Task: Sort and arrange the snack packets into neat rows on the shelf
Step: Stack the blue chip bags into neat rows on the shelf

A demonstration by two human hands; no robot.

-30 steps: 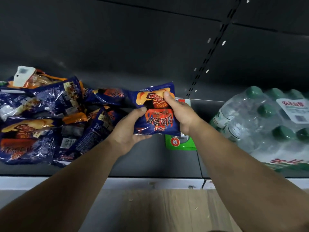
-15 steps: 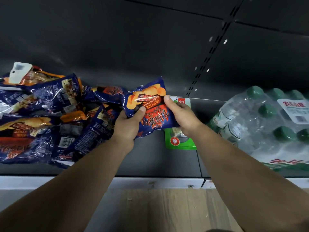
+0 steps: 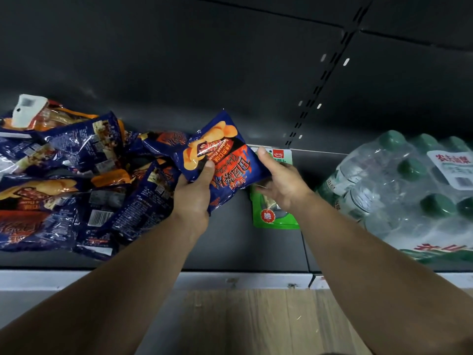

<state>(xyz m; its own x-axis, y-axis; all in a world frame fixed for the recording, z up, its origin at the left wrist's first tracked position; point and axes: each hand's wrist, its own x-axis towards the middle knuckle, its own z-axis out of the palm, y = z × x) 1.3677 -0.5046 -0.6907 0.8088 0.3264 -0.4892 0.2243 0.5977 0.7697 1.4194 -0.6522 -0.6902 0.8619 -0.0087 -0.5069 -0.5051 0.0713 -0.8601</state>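
Observation:
A blue and orange chip packet (image 3: pixel 222 155) is held tilted above the dark shelf (image 3: pixel 230 247). My left hand (image 3: pixel 194 193) grips its lower left side, thumb on the front. My right hand (image 3: pixel 279 180) pinches its right edge. To the left lies a loose heap of several blue snack packets (image 3: pixel 76 180), some face down. A green snack pouch (image 3: pixel 271 216) lies flat on the shelf, partly hidden under my right hand.
A shrink-wrapped pack of green-capped water bottles (image 3: pixel 414 190) fills the shelf's right side. A white price-tag holder (image 3: pixel 28 108) sits at the far left on an orange packet. The shelf's pale front rail (image 3: pixel 230 280) runs below, wooden floor (image 3: pixel 256 321) under it.
The packet held in both hands has turned from nearly upright to tilted, its top swinging left and up. Both hands shifted slightly with it.

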